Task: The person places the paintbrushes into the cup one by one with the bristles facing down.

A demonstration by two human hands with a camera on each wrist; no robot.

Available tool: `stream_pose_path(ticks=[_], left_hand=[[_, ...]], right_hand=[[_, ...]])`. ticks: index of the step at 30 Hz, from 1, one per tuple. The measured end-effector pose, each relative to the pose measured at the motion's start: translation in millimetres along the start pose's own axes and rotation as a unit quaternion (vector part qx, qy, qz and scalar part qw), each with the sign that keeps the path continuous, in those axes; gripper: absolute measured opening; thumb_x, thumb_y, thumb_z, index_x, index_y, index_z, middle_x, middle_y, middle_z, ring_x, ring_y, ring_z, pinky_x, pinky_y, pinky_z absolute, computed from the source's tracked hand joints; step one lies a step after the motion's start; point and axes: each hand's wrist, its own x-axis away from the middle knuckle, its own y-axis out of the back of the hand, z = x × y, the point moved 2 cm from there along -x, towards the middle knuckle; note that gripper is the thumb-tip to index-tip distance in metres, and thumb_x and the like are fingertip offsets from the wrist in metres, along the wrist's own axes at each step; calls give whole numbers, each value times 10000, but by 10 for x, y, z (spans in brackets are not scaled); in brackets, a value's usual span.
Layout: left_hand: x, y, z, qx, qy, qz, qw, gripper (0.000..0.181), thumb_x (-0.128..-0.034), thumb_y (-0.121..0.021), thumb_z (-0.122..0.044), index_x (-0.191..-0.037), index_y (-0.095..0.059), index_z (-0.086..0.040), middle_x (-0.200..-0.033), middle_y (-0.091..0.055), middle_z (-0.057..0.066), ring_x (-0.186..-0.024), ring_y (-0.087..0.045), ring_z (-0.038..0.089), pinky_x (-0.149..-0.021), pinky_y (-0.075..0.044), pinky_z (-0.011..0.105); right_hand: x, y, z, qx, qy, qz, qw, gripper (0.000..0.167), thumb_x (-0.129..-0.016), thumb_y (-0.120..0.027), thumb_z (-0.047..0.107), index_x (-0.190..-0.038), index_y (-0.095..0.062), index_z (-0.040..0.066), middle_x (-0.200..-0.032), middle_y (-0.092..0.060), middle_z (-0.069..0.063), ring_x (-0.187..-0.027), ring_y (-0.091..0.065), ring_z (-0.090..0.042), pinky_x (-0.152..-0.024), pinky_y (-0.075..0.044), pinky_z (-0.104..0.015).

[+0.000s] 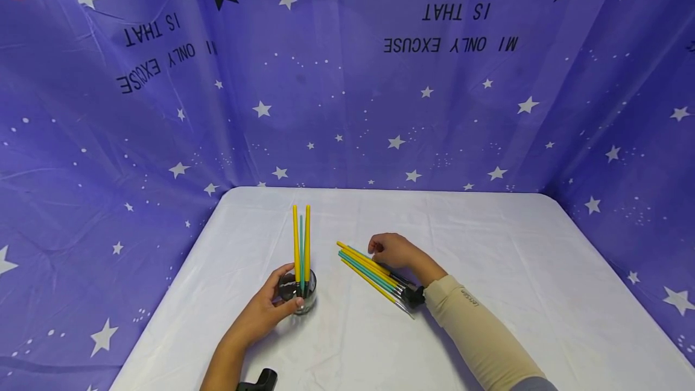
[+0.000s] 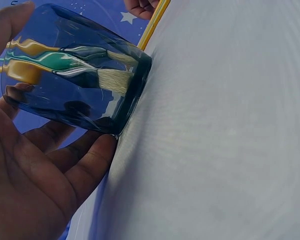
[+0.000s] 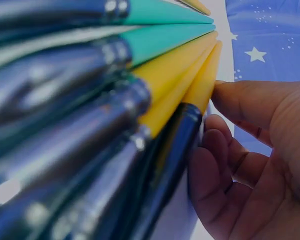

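My left hand (image 1: 267, 308) holds a clear drinking glass (image 1: 309, 305) on the white table, thumb on one side and fingers on the other. Three paintbrushes lean in the glass, two yellow-handled (image 1: 307, 240) and one green-handled (image 1: 301, 246). In the left wrist view, their pale bristles (image 2: 115, 81) point down to the base. A loose fan of several yellow and green paintbrushes (image 1: 369, 270) lies right of the glass. My right hand (image 1: 395, 248) is at its far side, fingers bent. In the right wrist view, its thumb is beside a yellow handle (image 3: 202, 82), with no brush visibly gripped.
White cloth covers the table (image 1: 488, 240). A purple curtain (image 1: 347, 89) with stars and lettering hangs behind and at both sides. A black device (image 1: 262, 380) shows by the left wrist at the bottom edge.
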Motion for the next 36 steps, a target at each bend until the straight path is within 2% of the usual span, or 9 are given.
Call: stream_pose_path(ticks=[14, 29, 36], left_hand=[[-11, -8, -4, 9, 225, -81, 9997, 741, -901, -749, -175, -1509, -331, -242, -1417, -460, 195, -1214, -563, 311, -942, -468, 223], [-1, -7, 12, 60, 234, -106, 9997, 742, -900, -747, -156, -1510, -328, -215, -1418, -460, 199, -1225, -554, 315, -952, -461, 223], [-5, 0, 6, 33, 181, -58, 9998, 743, -905, -743, -170, -1513, -320, -233, -1425, -452, 201, -1221, -558, 320, -943, -468, 221]], right_hand=[[-6, -34, -5, 65, 2, 74, 10000, 91, -879, -692, 61, -932, -669, 131, -842, -603, 20, -772, -536, -156, -723, -466, -348], [-5, -54, -15, -353, 48, 174, 9992, 100, -880, -663, 29, -927, -717, 98, -810, -637, 34, -733, -540, -136, -706, -473, -326], [-7, -71, -28, -322, 21, 116, 9994, 88, -878, -677, 27, -912, -705, 103, -808, -622, 29, -737, -534, -148, -702, -466, -330]])
